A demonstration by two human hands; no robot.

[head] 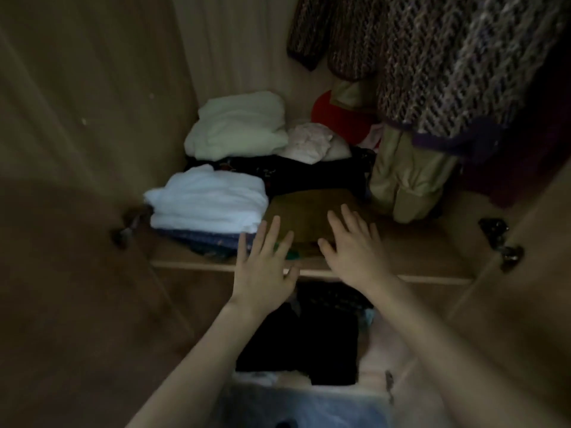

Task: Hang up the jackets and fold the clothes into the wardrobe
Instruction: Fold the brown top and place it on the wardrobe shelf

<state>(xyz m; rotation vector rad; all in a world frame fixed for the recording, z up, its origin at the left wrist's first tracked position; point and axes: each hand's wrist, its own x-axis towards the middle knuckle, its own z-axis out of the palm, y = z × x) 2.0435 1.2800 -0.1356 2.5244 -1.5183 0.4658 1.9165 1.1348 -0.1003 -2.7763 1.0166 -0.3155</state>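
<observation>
Pretty dim in here. The wooden wardrobe shelf (432,257) holds soft folded stacks: a fluffy white towel-like pile (210,199), a pale rumpled one (241,125) behind it, and a flat brown folded garment (309,211) at the front edge. Chunky knit jackets (448,57) hang above on the right. The left hand (265,267) and right hand (352,248) both have their fingers spread wide and flat; the right rests on the brown garment, the left at its front corner.

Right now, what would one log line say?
left hand open, at shelf edge | right hand open, flat on brown folded garment | hanging knit cardigan above
</observation>
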